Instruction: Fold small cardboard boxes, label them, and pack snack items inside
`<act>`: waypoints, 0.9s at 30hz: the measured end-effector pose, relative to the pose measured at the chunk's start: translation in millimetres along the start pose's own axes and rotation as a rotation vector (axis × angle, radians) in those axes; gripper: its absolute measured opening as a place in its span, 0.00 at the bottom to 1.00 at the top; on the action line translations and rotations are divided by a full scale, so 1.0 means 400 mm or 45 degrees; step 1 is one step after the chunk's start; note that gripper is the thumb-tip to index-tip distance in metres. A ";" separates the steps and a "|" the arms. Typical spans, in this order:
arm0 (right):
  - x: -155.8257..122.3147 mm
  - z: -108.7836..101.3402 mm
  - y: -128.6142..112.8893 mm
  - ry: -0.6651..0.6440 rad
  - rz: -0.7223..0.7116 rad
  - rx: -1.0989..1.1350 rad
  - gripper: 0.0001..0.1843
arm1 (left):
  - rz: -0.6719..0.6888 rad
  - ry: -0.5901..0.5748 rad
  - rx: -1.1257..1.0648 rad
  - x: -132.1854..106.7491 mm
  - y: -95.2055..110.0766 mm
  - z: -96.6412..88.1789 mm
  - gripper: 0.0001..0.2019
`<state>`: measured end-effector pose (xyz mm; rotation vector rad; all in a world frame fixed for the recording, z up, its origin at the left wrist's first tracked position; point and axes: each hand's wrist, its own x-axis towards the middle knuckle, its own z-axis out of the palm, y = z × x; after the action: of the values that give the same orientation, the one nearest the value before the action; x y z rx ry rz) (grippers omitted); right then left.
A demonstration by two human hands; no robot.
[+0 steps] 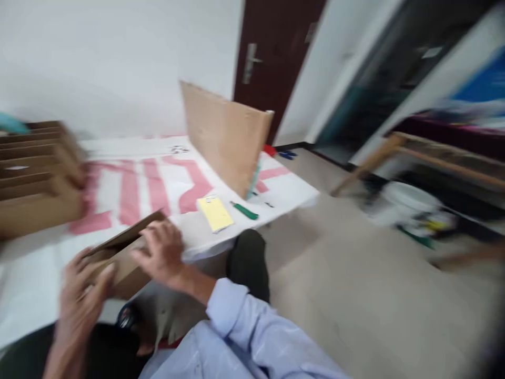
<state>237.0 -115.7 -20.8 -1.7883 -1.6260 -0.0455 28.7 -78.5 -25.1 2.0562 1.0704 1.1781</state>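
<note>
A narrow open cardboard box (pixel 128 267) rests at the front edge of the table, its long opening facing up. My left hand (pixel 84 289) is closed around its left end, thumb on the near wall and fingers toward the far side. At the box's right end, my right hand (pixel 163 252) is curled over the top edge and the near wall. The box's inside is dark and mostly hidden. To the right lie a yellow pad (pixel 215 213) and a green-handled cutter (pixel 245 211).
Several similar cardboard boxes (pixel 39 210) stand in a row at the left. A folded cardboard sheet (pixel 224 137) stands upright on the table (pixel 284 202), which has a white cover with pink markings. A white bucket (pixel 410 200) and a wooden-legged table (pixel 366 163) are at the right.
</note>
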 end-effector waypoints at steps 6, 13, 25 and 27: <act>0.149 -0.066 0.062 -0.363 -0.224 0.131 0.13 | -0.102 0.115 0.008 0.046 -0.032 0.070 0.22; 0.217 -0.123 0.051 -0.775 -0.205 -0.063 0.20 | -0.089 0.060 -0.012 0.033 -0.031 0.068 0.18; 0.090 -0.154 0.101 -0.394 -0.827 -0.099 0.15 | -0.117 -0.160 -0.148 0.082 -0.038 -0.024 0.27; 0.033 -0.162 0.125 -0.302 -0.955 -0.059 0.11 | -0.140 -0.223 -0.113 0.085 -0.044 -0.035 0.26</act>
<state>311.2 -135.4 10.3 -1.1511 -2.4016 -0.2195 20.3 -39.7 -16.4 1.9654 1.0145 0.9557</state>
